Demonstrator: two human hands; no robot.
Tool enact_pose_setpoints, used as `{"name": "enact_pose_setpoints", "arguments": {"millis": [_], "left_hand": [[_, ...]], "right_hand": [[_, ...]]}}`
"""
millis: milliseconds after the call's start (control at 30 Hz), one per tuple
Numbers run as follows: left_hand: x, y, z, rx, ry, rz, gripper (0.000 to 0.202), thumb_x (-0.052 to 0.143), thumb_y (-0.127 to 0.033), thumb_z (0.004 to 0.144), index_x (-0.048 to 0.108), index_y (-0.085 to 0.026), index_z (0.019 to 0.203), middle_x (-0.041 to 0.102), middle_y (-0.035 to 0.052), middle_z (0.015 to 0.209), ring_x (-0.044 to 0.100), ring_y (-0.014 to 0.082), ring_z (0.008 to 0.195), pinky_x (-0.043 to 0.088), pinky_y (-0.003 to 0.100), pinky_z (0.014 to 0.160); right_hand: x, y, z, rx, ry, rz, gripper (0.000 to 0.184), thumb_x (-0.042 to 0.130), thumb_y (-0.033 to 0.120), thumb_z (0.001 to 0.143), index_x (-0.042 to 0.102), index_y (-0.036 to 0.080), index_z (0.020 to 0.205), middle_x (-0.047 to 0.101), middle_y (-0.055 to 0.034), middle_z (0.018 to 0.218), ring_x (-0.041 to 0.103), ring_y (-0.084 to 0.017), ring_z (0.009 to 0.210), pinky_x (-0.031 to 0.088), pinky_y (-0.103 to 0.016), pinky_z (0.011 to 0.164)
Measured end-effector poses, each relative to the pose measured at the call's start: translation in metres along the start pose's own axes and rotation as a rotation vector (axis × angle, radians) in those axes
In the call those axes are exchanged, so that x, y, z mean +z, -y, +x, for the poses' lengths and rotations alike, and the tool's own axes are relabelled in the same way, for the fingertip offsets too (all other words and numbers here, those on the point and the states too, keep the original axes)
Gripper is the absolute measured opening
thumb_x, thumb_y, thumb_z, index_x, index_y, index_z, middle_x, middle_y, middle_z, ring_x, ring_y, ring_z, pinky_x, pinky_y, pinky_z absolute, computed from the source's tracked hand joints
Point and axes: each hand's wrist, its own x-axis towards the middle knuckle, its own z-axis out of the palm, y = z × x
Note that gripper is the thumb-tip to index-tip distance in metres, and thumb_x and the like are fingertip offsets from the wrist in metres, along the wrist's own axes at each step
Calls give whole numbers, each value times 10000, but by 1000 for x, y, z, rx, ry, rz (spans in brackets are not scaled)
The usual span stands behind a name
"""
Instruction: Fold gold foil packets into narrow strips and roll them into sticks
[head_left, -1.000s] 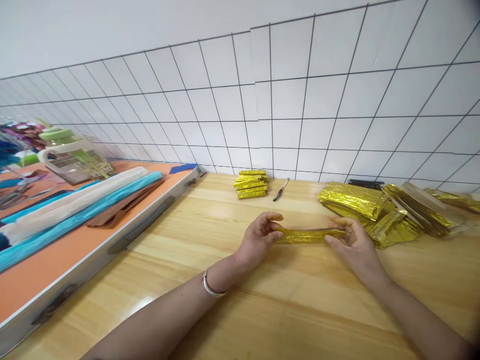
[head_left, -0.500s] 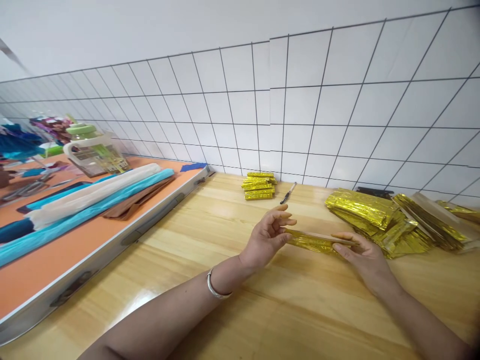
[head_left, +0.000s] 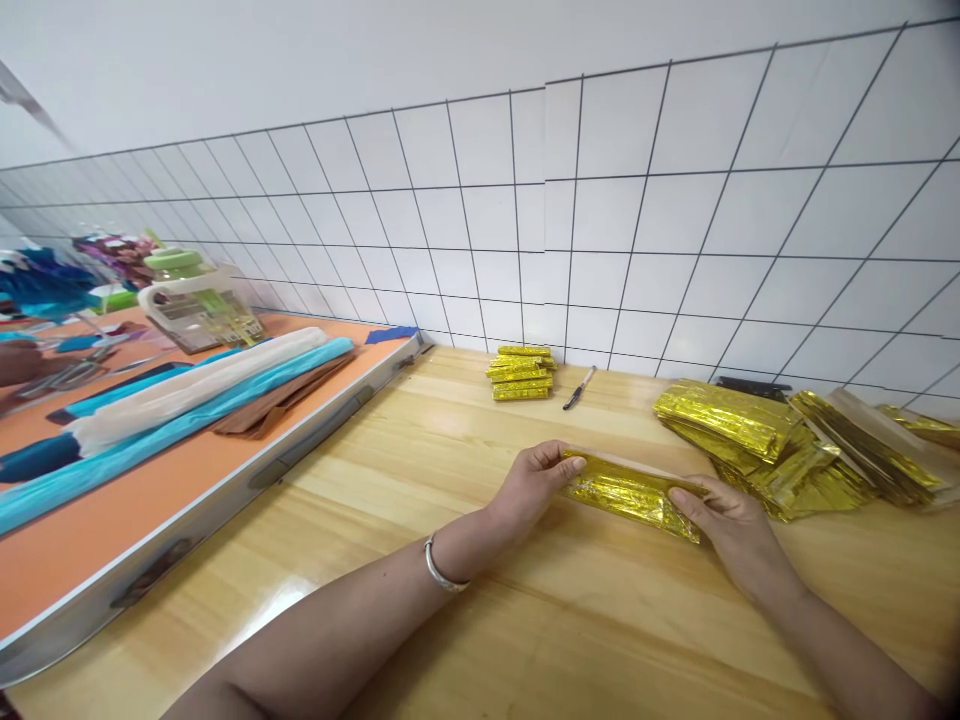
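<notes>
My left hand [head_left: 534, 482] and my right hand [head_left: 731, 528] hold a long gold foil packet [head_left: 628, 494] between them, just above the wooden table [head_left: 465, 600]. Each hand pinches one end, the left end at my thumb and fingers, the right end under my right fingers. The packet's broad shiny face is tilted up toward me. A silver bangle [head_left: 441, 570] sits on my left wrist. A loose heap of the same gold foil packets [head_left: 780, 440] lies just right of my right hand.
A small neat stack of folded gold packets [head_left: 520, 372] and a dark pen [head_left: 579, 388] lie by the tiled wall. On the left stands an orange table [head_left: 112, 500] with rolled blue and white paper [head_left: 180, 400] and a clear container [head_left: 196, 310]. Another person's hand [head_left: 22, 362] shows at the far left.
The packet was edge-on between my hands; it has turned so its broad face shows. My left fingers, spread before, have closed onto its end. The view has shifted slightly.
</notes>
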Motion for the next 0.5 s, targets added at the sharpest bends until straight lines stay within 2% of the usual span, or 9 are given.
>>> {"name": "enact_pose_setpoints", "arguments": {"millis": [167, 367, 500], "left_hand": [[0, 2, 1, 2, -50, -1, 322, 740, -398, 699, 562, -130, 694, 545, -20, 637, 446, 70, 586, 315, 212, 574], [4, 4, 1, -7, -91, -57, 391, 773, -408, 649, 479, -151, 653, 470, -57, 567, 381, 50, 515, 255, 204, 526], [5, 2, -1, -7, -101, -42, 401, 755, -416, 670, 453, -154, 643, 449, -59, 564, 355, 49, 519, 241, 201, 523]], "right_hand": [[2, 3, -1, 7, 8, 30, 288, 670, 441, 751, 666, 232, 950, 666, -18, 832, 592, -185, 754, 477, -280, 649], [3, 8, -3, 6, -20, -26, 310, 664, 463, 745, 660, 223, 940, 669, -28, 841, 588, -187, 734, 474, -282, 620], [4, 6, -2, -33, -29, -31, 279, 657, 444, 759, 672, 227, 935, 660, -20, 837, 576, -174, 735, 463, -267, 623]]}}
